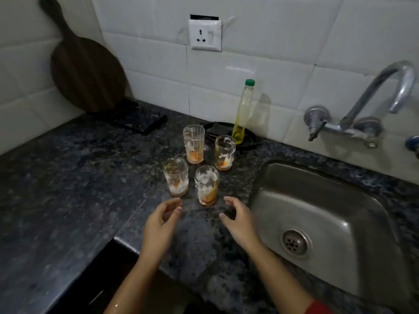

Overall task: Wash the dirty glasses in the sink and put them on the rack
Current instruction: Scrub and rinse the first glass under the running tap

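Several dirty glasses with orange and white residue stand upright on the dark granite counter (68, 177). The nearest glass (206, 185) is at the front, with another (176, 176) to its left. Behind them stand a ribbed glass (194, 143) and a glass (225, 152) to its right. My left hand (161, 225) hovers just in front of the front left glass, fingers loosely curved, holding nothing. Below and to the right of the nearest glass, my right hand (240, 220) is empty with its fingers spread. The steel sink (328, 223) lies to the right. No rack is in view.
A bottle of yellow liquid (243, 114) with a green cap stands behind the glasses by a black dish (251, 137). A wall tap (367, 103) arches over the sink. A round wooden board (84, 71) leans on the tiled wall at left, above a socket (205, 35).
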A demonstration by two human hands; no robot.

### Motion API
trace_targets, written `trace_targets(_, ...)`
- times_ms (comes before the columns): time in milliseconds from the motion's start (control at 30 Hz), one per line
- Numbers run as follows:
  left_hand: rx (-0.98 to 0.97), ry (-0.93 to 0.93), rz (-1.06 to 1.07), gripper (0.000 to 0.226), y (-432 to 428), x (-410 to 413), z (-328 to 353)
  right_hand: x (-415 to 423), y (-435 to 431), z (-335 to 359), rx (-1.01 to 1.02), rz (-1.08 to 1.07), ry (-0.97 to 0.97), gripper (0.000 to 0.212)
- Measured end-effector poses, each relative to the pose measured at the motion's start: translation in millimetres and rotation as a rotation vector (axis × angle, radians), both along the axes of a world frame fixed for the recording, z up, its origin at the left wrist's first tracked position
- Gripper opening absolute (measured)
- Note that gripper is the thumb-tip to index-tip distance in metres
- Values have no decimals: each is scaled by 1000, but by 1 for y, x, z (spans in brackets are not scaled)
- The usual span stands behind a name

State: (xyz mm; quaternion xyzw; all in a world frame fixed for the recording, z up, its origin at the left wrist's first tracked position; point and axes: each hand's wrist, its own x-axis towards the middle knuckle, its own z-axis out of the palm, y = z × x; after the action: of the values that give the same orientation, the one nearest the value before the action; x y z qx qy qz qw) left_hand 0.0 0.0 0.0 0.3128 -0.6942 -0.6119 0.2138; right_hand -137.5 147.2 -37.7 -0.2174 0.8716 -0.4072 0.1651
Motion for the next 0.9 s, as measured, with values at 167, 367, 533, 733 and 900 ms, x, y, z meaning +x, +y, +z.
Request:
trace_targets(167, 38, 11, -99, 18, -34, -20, -9, 0, -45, -3, -51, -100, 67, 70)
trace_targets(367, 82, -4, -217, 17, -40, -43, -14, -3, -79, -6, -83, -270, 37, 71)
trace_targets(533, 118, 27, -216, 19, -34, -50, -9, -5, -63, -2, -220, -261, 20, 52)
trace_targets(733, 101, 55, -289, 19, -6, -82, 1, -21, -3, 14, -424, -379, 9, 59)
trace_targets(900, 76, 41, -423, 17, 40, -127, 8, -52, 64, 22, -441, -491, 18, 62)
